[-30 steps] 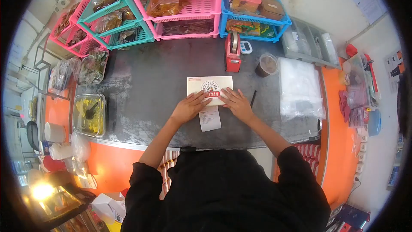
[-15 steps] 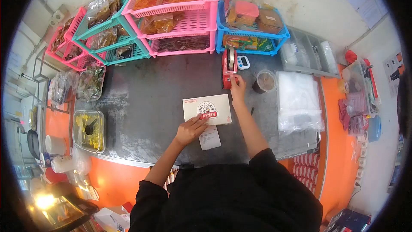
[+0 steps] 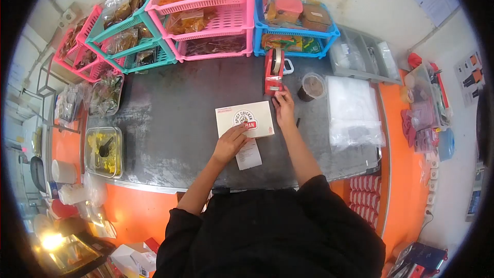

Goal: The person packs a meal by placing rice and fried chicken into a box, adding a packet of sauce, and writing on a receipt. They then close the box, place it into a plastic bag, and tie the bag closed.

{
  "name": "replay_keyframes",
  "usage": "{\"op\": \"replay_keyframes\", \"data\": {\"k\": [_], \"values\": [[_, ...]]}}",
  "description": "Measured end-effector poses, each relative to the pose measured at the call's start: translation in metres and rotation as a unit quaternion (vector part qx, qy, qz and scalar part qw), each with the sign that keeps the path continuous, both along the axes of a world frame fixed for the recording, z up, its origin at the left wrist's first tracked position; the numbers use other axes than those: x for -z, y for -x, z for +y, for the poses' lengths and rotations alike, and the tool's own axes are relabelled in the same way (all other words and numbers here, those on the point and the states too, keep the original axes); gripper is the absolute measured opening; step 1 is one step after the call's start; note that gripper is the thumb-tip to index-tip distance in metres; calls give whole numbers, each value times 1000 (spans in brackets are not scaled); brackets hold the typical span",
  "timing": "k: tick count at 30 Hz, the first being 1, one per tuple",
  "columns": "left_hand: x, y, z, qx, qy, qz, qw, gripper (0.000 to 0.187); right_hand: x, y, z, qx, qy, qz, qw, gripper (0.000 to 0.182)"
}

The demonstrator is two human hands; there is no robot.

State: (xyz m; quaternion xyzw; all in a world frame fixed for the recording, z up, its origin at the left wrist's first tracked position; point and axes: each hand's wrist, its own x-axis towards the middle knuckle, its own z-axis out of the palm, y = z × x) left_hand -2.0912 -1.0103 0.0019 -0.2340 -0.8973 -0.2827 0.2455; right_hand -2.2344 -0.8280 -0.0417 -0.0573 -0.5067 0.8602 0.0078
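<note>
A white cardboard food box (image 3: 257,109) printed "Spicy Chicken" lies closed on the dark worktop. My left hand (image 3: 230,143) rests its outstretched fingers on the box's lid, over part of the logo. Under the front edge of the box, a paper receipt (image 3: 249,155) sticks out toward me. Just beyond the box stands a red tape dispenser (image 3: 271,80) with a roll of tape (image 3: 277,61) in it. My right hand (image 3: 283,107) is at the dispenser's near end, thumb and fingers pinched together on the tape's end; the strip itself hardly shows.
A lidded cup of dark drink (image 3: 312,87) and stacked clear plastic bags (image 3: 354,110) lie to the right. Behind the dispenser is a small timer (image 3: 289,66). Pink shelves (image 3: 206,25) and blue shelves (image 3: 296,31) line the back. A yellow food tray (image 3: 104,152) sits left.
My right hand has drawn back slightly toward me, from the top of the dispenser to its near end. My left hand has slid slightly nearer on the lid. The view has shifted a little.
</note>
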Motion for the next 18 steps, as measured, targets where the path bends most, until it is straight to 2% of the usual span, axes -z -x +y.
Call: {"op": "replay_keyframes", "data": {"k": [2, 3, 5, 6, 7, 8, 9, 11, 12, 14, 16, 18], "values": [[0, -2, 0, 1, -4, -1, 1000, 20, 8, -1, 2, -25, 93, -28, 995, 3], [0, -1, 0, 2, -7, -2, 1000, 23, 8, -2, 2, -26, 92, -27, 995, 3], [1, -2, -1, 1, -3, -5, 1000, 24, 9, -5, 2, -8, -25, -12, 1000, 7], [3, -1, -1, 1, 4, -7, 1000, 24, 14, -3, 2, -8, -25, -11, 1000, 7], [6, 0, -2, 2, 3, -5, 1000, 24, 24, 3, 3, 36, -152, 15, 988, 9], [9, 2, -3, 6, 10, 5, 1000, 25, 34, 8, 5, 78, -276, 41, 957, 10], [11, 1, -3, 11, 16, 13, 1000, 26, 42, 12, 6, 78, -277, 39, 957, 10], [7, -1, -3, 16, 15, 4, 1000, 27, 56, 12, 7, 143, -410, 98, 895, 13], [3, 0, -2, 18, 12, 0, 1000, 27, 49, 8, 8, 145, -410, 98, 895, 13], [1, -2, 2, 10, -7, 1, 1000, 27, 17, -5, 13, 67, -348, -37, 934, 16], [0, -2, 4, 0, -30, 1, 1000, 28, -11, -48, 19, 116, -265, -12, 957, 19], [0, -4, 6, -18, -50, 8, 999, 16, -45, -106, 13, 113, -272, -104, 950, 20]]}}
